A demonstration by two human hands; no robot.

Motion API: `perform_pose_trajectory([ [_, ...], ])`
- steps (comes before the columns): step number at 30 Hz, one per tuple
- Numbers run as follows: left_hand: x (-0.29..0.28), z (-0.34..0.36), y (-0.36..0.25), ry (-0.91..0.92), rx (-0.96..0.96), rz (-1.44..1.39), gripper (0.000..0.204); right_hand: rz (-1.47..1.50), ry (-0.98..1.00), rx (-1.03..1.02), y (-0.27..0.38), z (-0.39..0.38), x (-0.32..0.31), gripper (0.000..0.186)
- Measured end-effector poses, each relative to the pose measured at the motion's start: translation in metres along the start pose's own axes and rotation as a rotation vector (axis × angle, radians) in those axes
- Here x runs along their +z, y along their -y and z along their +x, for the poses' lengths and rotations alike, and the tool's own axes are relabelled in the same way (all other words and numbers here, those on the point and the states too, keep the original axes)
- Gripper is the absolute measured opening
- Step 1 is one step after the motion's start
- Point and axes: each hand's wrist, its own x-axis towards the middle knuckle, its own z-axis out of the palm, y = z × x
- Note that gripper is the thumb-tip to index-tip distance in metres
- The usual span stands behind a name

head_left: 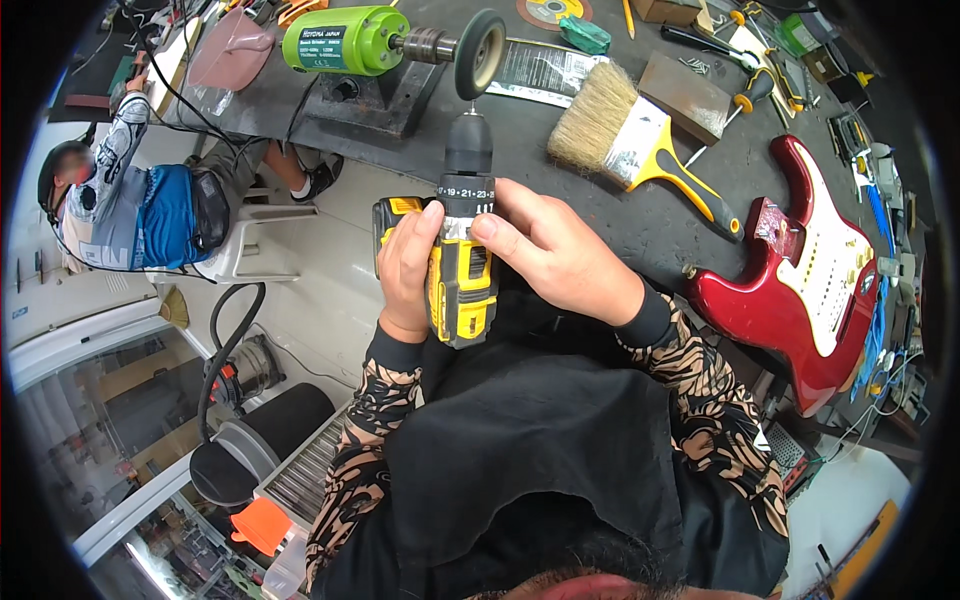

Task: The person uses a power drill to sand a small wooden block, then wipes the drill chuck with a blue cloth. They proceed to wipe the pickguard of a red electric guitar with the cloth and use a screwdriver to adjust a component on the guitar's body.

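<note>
I hold a yellow and black cordless drill (463, 270) upright in front of my chest, its black chuck (468, 145) pointing away from me toward the workbench. My left hand (408, 265) wraps the drill's grip from the left side. My right hand (548, 252) clasps the body from the right, with the fingers on the numbered collar just behind the chuck. No bit shows in the chuck. Just beyond its tip stands a green bench grinder (345, 40) with a dark round wheel (480, 52).
On the dark workbench (560, 190) lie a wide brush with a yellow and black handle (640, 140), a red electric guitar body (810, 280), screwdrivers and small tools. A seated person (130, 210) is at the left. A black stool (250, 440) stands lower left.
</note>
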Motion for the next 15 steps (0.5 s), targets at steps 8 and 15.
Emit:
perform_pose_trajectory([
  [8, -0.0025, -0.0025, 0.0027, 0.042, -0.035, 0.002, 0.081, -0.011, -0.045, -0.001, 0.0022, 0.0014, 0.0012, 0.042],
  [15, -0.0028, -0.0019, 0.0017, 0.036, -0.032, 0.025, 0.081, -0.033, -0.049, 0.002, 0.0045, 0.0015, 0.0016, 0.043],
])
